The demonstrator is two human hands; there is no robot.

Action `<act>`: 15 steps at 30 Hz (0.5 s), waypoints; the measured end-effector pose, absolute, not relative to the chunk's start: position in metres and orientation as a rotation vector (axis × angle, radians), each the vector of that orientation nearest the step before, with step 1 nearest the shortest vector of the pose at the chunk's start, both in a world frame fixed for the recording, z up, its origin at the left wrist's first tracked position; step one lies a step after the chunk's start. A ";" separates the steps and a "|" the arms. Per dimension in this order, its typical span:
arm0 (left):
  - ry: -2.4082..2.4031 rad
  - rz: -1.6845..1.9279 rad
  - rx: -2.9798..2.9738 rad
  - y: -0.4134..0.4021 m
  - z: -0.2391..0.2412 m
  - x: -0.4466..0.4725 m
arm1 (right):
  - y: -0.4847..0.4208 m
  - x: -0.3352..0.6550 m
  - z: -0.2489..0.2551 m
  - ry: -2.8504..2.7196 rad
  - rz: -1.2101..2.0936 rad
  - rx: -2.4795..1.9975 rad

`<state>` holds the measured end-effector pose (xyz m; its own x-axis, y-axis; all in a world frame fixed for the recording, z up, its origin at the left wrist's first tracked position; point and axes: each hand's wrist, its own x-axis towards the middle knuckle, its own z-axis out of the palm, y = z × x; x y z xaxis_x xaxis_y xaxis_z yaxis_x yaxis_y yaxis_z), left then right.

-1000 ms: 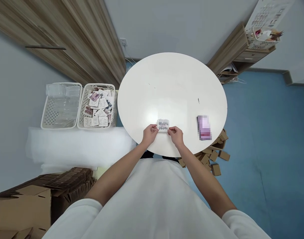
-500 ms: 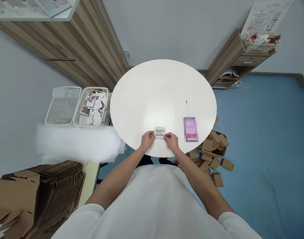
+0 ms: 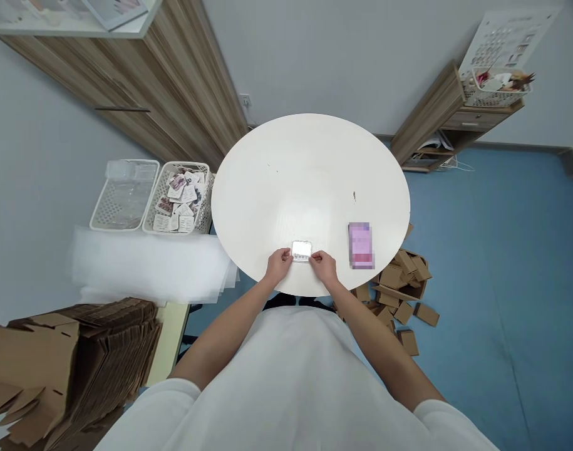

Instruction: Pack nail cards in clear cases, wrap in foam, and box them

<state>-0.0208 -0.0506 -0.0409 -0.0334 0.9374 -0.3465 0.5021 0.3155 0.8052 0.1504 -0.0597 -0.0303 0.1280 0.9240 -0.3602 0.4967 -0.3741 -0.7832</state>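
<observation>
A small clear plastic case (image 3: 302,250) sits at the near edge of the round white table (image 3: 309,181). Its upper face looks plain white and glossy. My left hand (image 3: 278,264) pinches the case's left end with closed fingers. My right hand (image 3: 323,265) pinches its right end the same way. Both forearms reach in from below over my white shirt.
A purple blurred flat object (image 3: 360,245) lies on the table to the right. Two white baskets stand at left: one with clear cases (image 3: 119,195), one with printed cards (image 3: 181,198). Flat cardboard is stacked at lower left (image 3: 74,357); small cardboard boxes (image 3: 401,288) litter the blue floor.
The case has been turned over between my hands: its dark-dotted contents showed before, now a plain white face shows. Both hands keep their hold at the table's near edge.
</observation>
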 end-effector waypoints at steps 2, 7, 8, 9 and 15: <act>1.642 0.566 1.473 -0.055 -0.038 -0.029 | -0.070 0.153 -0.029 -1.507 1.054 -1.891; 1.325 0.326 2.051 -0.065 -0.027 -0.059 | -0.097 0.162 -0.031 -2.226 0.760 -1.672; 1.273 0.287 2.114 -0.066 -0.027 -0.064 | -0.100 0.163 -0.033 -2.322 0.707 -1.660; 1.235 0.262 2.157 -0.065 -0.026 -0.067 | -0.101 0.163 -0.035 -2.383 0.660 -1.662; 1.073 0.203 2.337 -0.053 -0.034 -0.069 | -0.098 0.159 -0.044 -2.397 0.521 -1.686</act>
<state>-0.0692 -0.0531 -0.0339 0.6693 0.7375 -0.0901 0.6537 -0.5269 0.5431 0.1589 -0.0978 -0.0439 -0.3492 0.9348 -0.0646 0.8773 0.3020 -0.3731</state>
